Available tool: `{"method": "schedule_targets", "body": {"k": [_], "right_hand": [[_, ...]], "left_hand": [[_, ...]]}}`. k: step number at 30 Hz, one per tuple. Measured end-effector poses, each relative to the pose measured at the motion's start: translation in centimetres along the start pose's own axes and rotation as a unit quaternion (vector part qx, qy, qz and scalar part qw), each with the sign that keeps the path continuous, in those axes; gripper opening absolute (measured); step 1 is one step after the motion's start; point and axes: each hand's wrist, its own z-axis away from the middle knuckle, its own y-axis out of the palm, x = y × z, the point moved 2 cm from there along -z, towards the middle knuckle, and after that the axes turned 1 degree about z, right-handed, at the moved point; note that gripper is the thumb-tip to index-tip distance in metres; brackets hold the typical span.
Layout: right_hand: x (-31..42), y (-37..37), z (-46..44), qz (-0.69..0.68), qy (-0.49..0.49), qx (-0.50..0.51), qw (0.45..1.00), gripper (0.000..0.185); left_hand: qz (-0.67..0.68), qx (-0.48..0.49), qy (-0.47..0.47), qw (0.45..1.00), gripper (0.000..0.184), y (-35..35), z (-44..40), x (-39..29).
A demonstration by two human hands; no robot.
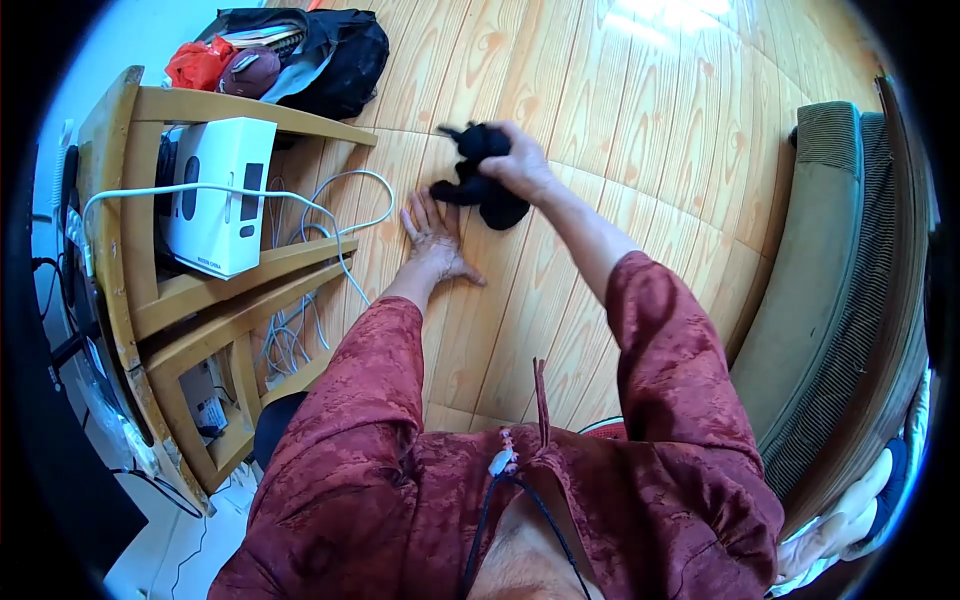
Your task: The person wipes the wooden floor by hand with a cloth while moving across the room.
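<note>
My right hand (520, 165) is closed on the upper part of a black plush-like figure (482, 190) at the top middle of the view. It has a rounded head with a thin point sticking out and limb-like parts below. Whether it is a toy or a small animal I cannot tell. Flat on the wooden floor (560, 300), my left hand (437, 245) has its fingers spread. Its fingertips reach one of the figure's lower limbs, touching or nearly so.
Left of my hands stands a wooden furniture frame (150, 290) with a white box (220, 195) on it. A white cable (350, 235) loops onto the floor. Behind it lies a black bag (345, 65) beside a red bundle (198, 65). A cushioned seat (810, 290) borders the right.
</note>
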Motion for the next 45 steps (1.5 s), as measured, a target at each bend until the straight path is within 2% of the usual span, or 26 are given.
{"method": "schedule_targets", "body": {"k": [1,4,5,6,7,8,11,12,14,16,17,18,20,23,26,30,32,35,38,40,42,45], "right_hand": [[0.9,-1.1,0.1,-0.154,0.017,-0.003,0.988,0.063],[2.4,-6.4,0.3,-0.268,0.11,0.023,0.957,0.053],[2.4,-8.1,0.1,-0.287,0.141,0.043,0.946,0.055],[2.4,-9.9,-0.2,-0.19,0.114,0.064,0.973,0.063],[1.6,-11.2,-0.5,0.078,0.046,-0.047,0.995,0.063],[0.9,-11.9,-0.3,0.338,-0.026,-0.154,0.928,0.064],[-1.9,-11.7,0.5,0.421,-0.06,-0.153,0.892,0.06],[-2.5,-10.9,1.0,0.453,-0.113,-0.164,0.869,0.055],[-3.8,-9.9,1.5,0.506,-0.152,-0.158,0.834,0.061],[-3.6,-8.1,3.0,0.482,-0.122,-0.168,0.851,0.075],[-3.4,-7.5,3.5,0.479,-0.104,-0.139,0.861,0.094],[-3.1,-6.7,4.3,0.465,-0.099,-0.127,0.87,0.102],[-2.3,-4.3,5.5,0.476,-0.109,-0.131,0.863,0.109],[-1.2,-0.3,5.8,0.451,-0.149,-0.085,0.876,0.116],[-0.1,3.0,3.7,0.42,-0.217,-0.063,0.879,0.106],[0.8,3.8,-0.9,0.435,-0.238,-0.064,0.866,0.091],[1.3,4.2,-2.8,0.453,-0.201,-0.072,0.866,0.084],[2.4,5.1,-5.4,0.468,-0.133,-0.119,0.866,0.069],[4.0,4.3,-7.3,0.471,-0.057,-0.071,0.877,0.06],[4.2,3.4,-8.1,0.462,-0.068,-0.097,0.879,0.045],[4.2,1.6,-8.7,0.48,-0.049,-0.087,0.872,0.044],[2.6,-2.9,-9.3,0.488,-0.044,-0.162,0.857,0.038]], "left_hand": [[0.009,-0.011,0.007,1.0,0.161,0.0,0.1,0.1],[0.045,-0.031,0.015,0.998,0.164,0.3,0.2,0.3],[0.047,-0.033,0.018,0.998,0.164,0.4,0.2,0.3],[0.049,-0.037,0.023,0.998,0.164,0.4,0.2,0.4],[0.05,-0.043,0.024,0.998,0.166,0.7,0.0,0.4],[0.051,-0.048,0.026,0.997,0.169,1.2,-0.3,0.6],[0.05,-0.06,0.031,0.996,0.171,1.5,-0.8,0.8],[0.052,-0.059,0.031,0.996,0.17,1.6,-0.7,0.7],[0.046,-0.05,0.025,0.997,0.17,1.5,-0.7,0.6],[0.041,-0.048,0.021,0.998,0.17,1.5,-0.7,0.7],[0.039,-0.05,0.02,0.998,0.17,1.6,-0.7,0.7],[0.037,-0.053,0.02,0.998,0.17,1.6,-0.7,0.6],[0.04,-0.068,0.031,0.996,0.17,1.9,-0.7,0.7],[0.05,-0.072,0.041,0.995,0.168,1.7,-0.5,0.7],[0.041,-0.049,0.023,0.998,0.166,0.9,-0.4,0.4],[0.019,-0.037,0.009,0.999,0.166,1.1,-0.6,0.2],[-0.011,0.007,-0.011,1.0,0.166,0.7,-0.7,-0.1],[-0.011,0.002,-0.018,1.0,0.166,0.4,-0.5,-0.4],[0.01,0.003,-0.01,1.0,0.166,0.2,-0.4,-0.3],[0.022,0.01,-0.01,1.0,0.169,0.4,-0.5,-0.2],[0.024,0.013,-0.013,1.0,0.169,0.4,-0.6,-0.1],[0.032,-0.012,0.005,0.999,0.169,0.9,-0.6,0.2]]}}
